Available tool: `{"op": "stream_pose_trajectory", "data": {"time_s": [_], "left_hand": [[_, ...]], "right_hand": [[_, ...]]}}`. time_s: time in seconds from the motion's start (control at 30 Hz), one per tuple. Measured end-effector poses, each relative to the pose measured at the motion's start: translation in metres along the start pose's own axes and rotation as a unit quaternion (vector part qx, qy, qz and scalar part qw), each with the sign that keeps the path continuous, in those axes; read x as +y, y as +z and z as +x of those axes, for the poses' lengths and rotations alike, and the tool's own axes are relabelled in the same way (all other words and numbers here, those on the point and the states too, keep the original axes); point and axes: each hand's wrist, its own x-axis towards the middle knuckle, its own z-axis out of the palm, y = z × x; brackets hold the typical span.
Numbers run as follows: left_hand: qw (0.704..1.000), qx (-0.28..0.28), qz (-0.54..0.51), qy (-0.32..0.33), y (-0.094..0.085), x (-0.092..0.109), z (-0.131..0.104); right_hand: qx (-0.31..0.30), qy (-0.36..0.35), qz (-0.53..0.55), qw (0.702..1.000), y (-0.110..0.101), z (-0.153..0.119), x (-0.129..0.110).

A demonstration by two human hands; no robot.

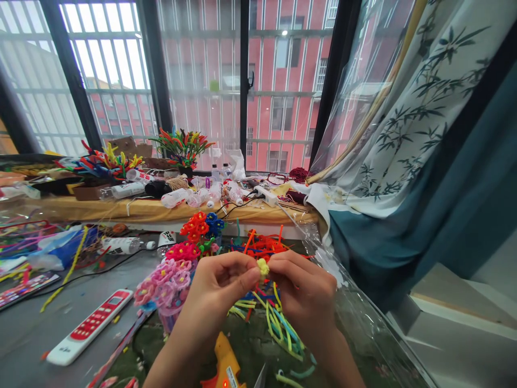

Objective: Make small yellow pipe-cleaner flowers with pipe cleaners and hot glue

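Note:
Between the fingertips of both hands is a small, fuzzy, pale yellow piece of pipe cleaner (263,267), bent into a compact shape. My left hand (226,277) pinches it from the left, thumb and forefinger closed. From the other side my right hand (301,283) grips it, its fingers curled together. Left of my left hand stands a bunch of pink and lilac pipe-cleaner flowers (172,280), with red flowers (196,226) and blue ones (214,223) behind. Loose yellow-green pipe cleaners (278,328) lie below my right hand, and orange-red ones (264,245) lie beyond both hands.
A yellow glue gun (226,358) and a scissor-like metal blade tip (261,375) lie near the front. On the left are a white remote (91,326), a phone (28,288) and a dark cable. Bottles (175,198) and a power strip (265,195) crowd the windowsill.

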Motion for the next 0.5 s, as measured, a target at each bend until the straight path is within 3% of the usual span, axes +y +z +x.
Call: {"op": "stream_pose_trajectory", "data": {"time_s": [0.17,0.23,0.3,0.37,0.43,0.5], "left_hand": [[1.000,0.014,0.004,0.023,0.001,-0.003,0.001],[0.997,0.017,0.060,0.052,-0.001,-0.001,0.002],[0.980,0.033,0.154,0.122,-0.004,0.001,0.001],[0.934,0.062,0.268,0.229,-0.005,0.002,0.000],[0.867,0.087,0.359,0.334,-0.003,0.002,-0.001],[0.815,0.100,0.406,0.401,-0.001,0.001,-0.002]], "right_hand": [[-0.015,0.061,0.059,0.996,-0.001,0.005,-0.003],[-0.027,0.116,0.085,0.989,-0.003,0.008,-0.004],[-0.025,0.175,0.116,0.977,-0.004,0.010,-0.005],[-0.013,0.221,0.150,0.964,-0.004,0.011,-0.006],[-0.006,0.247,0.179,0.952,-0.004,0.011,-0.007],[-0.004,0.255,0.199,0.946,-0.003,0.011,-0.008]]}}
